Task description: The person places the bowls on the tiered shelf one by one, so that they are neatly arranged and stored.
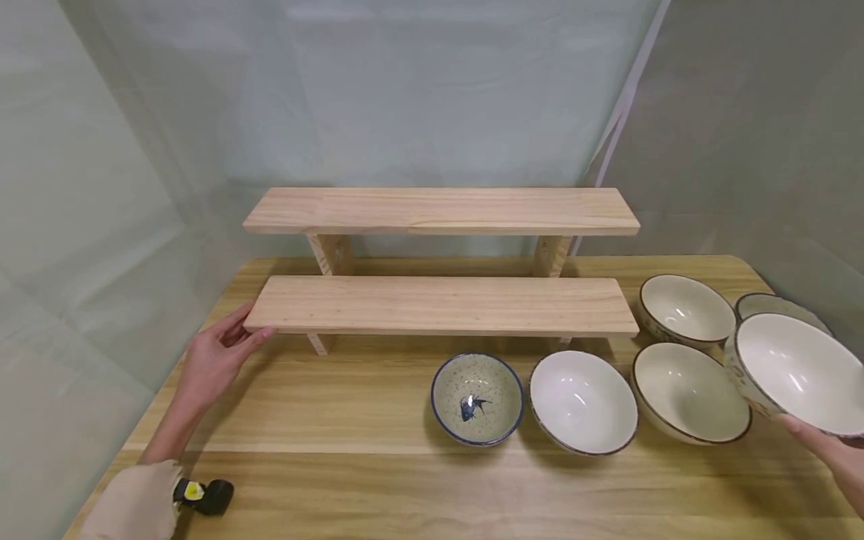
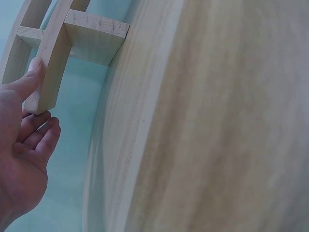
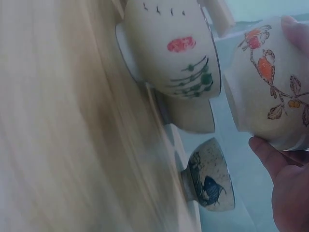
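My left hand (image 1: 214, 358) grips the left end of the lower board of a two-tier wooden shelf (image 1: 439, 304). In the left wrist view the thumb lies on one side of the board (image 2: 50, 72), with the fingers curled at its other side. At the far right my right hand (image 1: 830, 454) holds a white bowl (image 1: 803, 371) tilted above the table. Orange flowers and brown leaves decorate the outside of this bowl (image 3: 275, 82) in the right wrist view, where fingers and thumb grasp it from opposite sides.
On the wooden table (image 1: 351, 487) stand a speckled blue-rimmed fish bowl (image 1: 478, 397), a white bowl (image 1: 583, 401), and two cream bowls (image 1: 691, 394) with brown rims. Another bowl (image 1: 776, 304) is partly hidden behind the held one. The upper board (image 1: 439, 210) rises behind.
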Demonstrator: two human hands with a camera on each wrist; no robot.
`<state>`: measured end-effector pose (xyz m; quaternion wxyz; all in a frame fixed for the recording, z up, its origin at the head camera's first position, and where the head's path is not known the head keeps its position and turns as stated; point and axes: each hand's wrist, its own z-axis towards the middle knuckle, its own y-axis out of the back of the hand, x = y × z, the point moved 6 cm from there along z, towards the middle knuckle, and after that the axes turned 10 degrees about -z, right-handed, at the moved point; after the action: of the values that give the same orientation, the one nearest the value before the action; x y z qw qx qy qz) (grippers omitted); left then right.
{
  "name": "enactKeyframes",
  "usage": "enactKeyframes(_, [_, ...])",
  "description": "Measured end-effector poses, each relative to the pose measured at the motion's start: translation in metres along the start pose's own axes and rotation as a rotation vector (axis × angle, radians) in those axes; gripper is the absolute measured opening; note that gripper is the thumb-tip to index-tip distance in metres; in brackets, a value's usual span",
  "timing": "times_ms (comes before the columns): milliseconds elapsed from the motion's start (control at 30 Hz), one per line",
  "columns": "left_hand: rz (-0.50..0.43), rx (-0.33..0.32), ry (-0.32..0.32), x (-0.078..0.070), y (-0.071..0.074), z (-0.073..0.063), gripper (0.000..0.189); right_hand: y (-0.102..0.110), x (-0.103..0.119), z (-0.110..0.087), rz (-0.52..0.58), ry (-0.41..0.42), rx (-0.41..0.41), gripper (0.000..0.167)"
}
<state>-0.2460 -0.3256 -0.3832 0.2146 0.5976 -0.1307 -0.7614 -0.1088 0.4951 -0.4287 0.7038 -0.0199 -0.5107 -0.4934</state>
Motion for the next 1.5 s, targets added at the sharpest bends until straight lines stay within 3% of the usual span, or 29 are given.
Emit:
enactKeyframes(167, [0.006,-0.006,0.009,-0.003,0.0,-0.001,0.071,-0.006,-0.001,0.003,-0.025,-0.065,0.054,0.115])
enactKeyframes(333, [0.0,-0.008,0.008,-0.005,0.0,-0.002,0.071,-0.013,0.017,0.002,0.094,-0.048,0.147,0.114])
enactKeyframes(400, [-0.009,-0.004,0.003,-0.004,0.0,-0.001,0.071,-0.014,0.026,0.001,0.079,-0.042,0.18,0.113])
enactKeyframes(567, [-0.008,-0.005,0.002,-0.003,0.0,-0.002,0.071,-0.017,0.042,0.0,-0.036,0.007,0.179,0.116])
enactKeyframes(667, [0.002,-0.008,0.0,-0.003,0.0,-0.002,0.071,-0.02,0.05,0.002,0.023,0.05,0.155,0.119])
enactKeyframes(800, [0.005,-0.007,-0.007,-0.004,0.0,-0.002,0.071,-0.02,0.087,-0.002,0.071,0.07,0.12,0.119])
enactKeyframes(933, [-0.006,-0.002,-0.012,-0.005,0.001,-0.002,0.07,-0.021,0.128,-0.008,0.047,0.08,0.121,0.115])
enactKeyframes(1133, [-0.006,-0.002,-0.01,-0.004,0.0,-0.002,0.069,-0.027,0.144,-0.009,0.057,0.104,0.184,0.113])
enactKeyframes(1333, [-0.005,-0.008,-0.008,-0.003,-0.001,-0.001,0.069,-0.034,0.152,-0.01,0.121,0.151,0.22,0.118])
enactKeyframes(1433, [-0.008,-0.006,-0.011,-0.004,-0.001,-0.001,0.07,-0.038,0.156,-0.01,0.197,0.15,0.227,0.119])
enactKeyframes(1500, [-0.011,-0.004,-0.013,-0.005,-0.001,-0.001,0.07,-0.041,0.158,-0.01,0.309,0.143,0.238,0.12])
